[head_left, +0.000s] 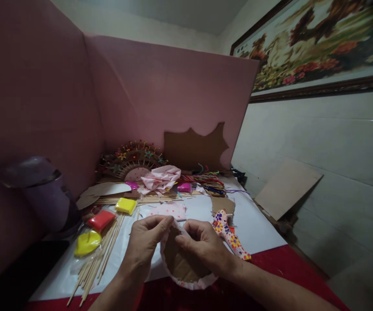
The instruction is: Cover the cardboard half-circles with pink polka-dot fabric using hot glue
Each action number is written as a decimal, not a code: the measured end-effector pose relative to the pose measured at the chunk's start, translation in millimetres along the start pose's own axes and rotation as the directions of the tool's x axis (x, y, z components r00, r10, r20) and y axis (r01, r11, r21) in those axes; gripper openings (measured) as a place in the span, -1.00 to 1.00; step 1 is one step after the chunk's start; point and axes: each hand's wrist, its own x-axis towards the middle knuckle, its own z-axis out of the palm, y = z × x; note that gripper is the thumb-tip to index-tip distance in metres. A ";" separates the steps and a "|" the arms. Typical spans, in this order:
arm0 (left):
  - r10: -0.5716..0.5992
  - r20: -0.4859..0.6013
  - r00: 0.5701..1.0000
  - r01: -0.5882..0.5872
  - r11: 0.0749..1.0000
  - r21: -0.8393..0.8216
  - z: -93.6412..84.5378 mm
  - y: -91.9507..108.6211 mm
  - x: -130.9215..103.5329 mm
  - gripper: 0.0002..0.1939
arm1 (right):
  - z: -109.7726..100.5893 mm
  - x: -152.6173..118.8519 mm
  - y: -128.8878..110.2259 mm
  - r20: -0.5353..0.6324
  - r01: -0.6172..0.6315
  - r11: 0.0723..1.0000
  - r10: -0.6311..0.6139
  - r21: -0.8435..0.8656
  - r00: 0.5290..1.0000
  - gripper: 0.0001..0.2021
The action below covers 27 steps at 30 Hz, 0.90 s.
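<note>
Between my hands is a rounded brown cardboard piece [186, 261], its rim wrapped in pale pink fabric [197, 284] folded over the edge. My left hand [146, 239] pinches the fabric at the upper left of the rim. With thumb and curled fingers, my right hand [204, 246] grips the upper right edge, its thumb lying over the cardboard. A flower-patterned glue gun [227, 235] lies just beyond my right hand. Behind both hands a flat piece of pink dotted fabric [170, 210] rests on the white sheet [260, 229].
Wooden sticks [107, 246] lie at left beside yellow clay [87, 242] and red clay [101, 220] packets. Crumpled pink fabric [160, 179], a decorated fan-shaped piece [134, 157] and cut cardboard [194, 149] stand farther back. A purple lidded container [48, 198] is far left.
</note>
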 end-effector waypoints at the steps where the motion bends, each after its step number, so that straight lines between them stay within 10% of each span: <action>1: 0.009 0.010 1.000 -0.009 1.000 0.002 -0.5 0.9 -0.3 -0.77 | 0.1 -0.4 -2.6 0.000 0.002 1.000 -0.002 -0.009 1.000 -0.75; 13: 0.034 -0.028 0.999 -0.033 0.999 0.033 -10.8 14.1 2.3 -0.76 | 2.5 20.7 -23.0 0.009 0.072 0.958 -0.072 -0.278 0.997 -0.79; 19: 0.072 -0.123 0.990 -0.072 0.997 0.006 -10.0 26.3 14.1 -0.74 | -19.4 86.3 -45.8 0.353 0.143 0.931 -0.017 -0.336 0.936 -0.66; 27: 0.009 -0.077 0.997 -0.005 0.999 0.053 -13.9 10.4 21.3 -0.74 | -43.4 242.6 -40.8 -0.092 0.042 0.780 -0.127 -0.624 0.988 -0.81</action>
